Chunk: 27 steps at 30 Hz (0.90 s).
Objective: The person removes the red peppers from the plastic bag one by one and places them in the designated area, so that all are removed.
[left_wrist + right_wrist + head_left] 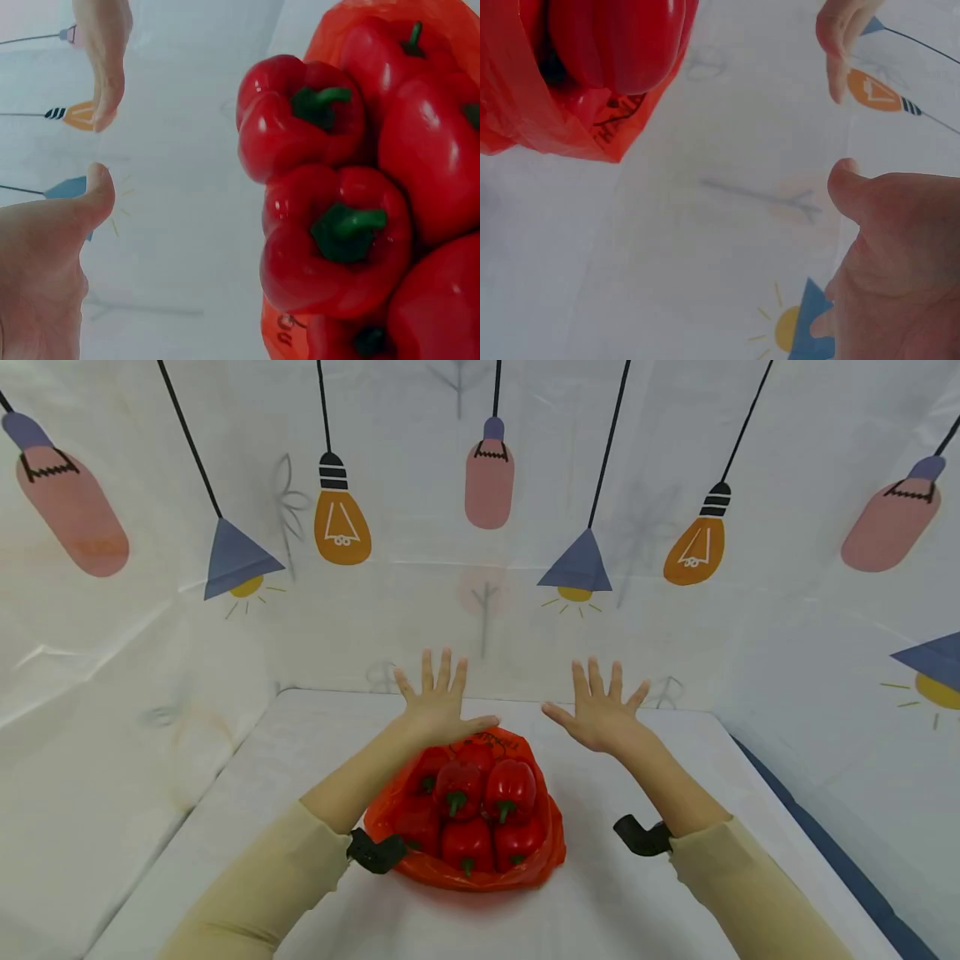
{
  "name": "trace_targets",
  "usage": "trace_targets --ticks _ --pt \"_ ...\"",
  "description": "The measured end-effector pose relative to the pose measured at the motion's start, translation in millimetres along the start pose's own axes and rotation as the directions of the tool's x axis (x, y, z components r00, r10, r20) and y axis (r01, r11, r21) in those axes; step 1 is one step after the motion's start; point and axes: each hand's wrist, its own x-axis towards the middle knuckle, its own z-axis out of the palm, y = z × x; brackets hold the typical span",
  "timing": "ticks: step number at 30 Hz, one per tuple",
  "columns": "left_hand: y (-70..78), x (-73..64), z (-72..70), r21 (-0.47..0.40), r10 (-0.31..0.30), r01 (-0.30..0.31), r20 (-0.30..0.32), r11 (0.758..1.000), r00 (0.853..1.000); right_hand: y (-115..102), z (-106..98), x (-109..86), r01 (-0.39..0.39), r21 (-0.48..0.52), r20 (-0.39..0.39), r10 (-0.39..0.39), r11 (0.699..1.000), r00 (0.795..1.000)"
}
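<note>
A red plastic bag (553, 839) sits on the table with its mouth spread, full of several red bell peppers (467, 843) with green stems. My left hand (437, 714) is held up past the bag's far left side, fingers straight and spread, overlapping the bag's edge in the head view. To the right of the bag my right hand (600, 717) is raised the same way, fingers fanned and thumb pointing inward. Neither hand holds anything. Up close in the left wrist view, peppers (337, 240) bulge above the bag's rim. Dark lettering shows on the bag (619, 124) in the right wrist view.
The white table (315, 735) reaches a back wall sheet (420, 610) printed with hanging lamps and bulbs. Similar sheets hang at both sides. A black strap end (377, 852) sticks out from the left wrist, and another strap end (643, 837) from the right.
</note>
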Motion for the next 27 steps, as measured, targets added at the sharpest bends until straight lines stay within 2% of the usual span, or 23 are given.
trace_targets --ticks 10,20,27 --pt "-31.7 -13.9 1.1 -0.048 0.023 -0.023 0.010 0.999 1.000 2.8 2.2 -7.1 0.003 0.021 0.010 -0.003 1.000 1.000" --pt "-47.5 -26.2 3.0 -0.052 0.026 -0.024 0.038 0.998 0.999 10.1 6.3 -13.5 0.025 0.031 0.003 -0.025 0.999 1.000" --pt "-64.5 -40.7 6.1 -0.071 0.039 -0.036 0.046 0.997 0.998 8.7 9.7 -15.2 0.058 0.052 0.005 -0.058 0.997 0.998"
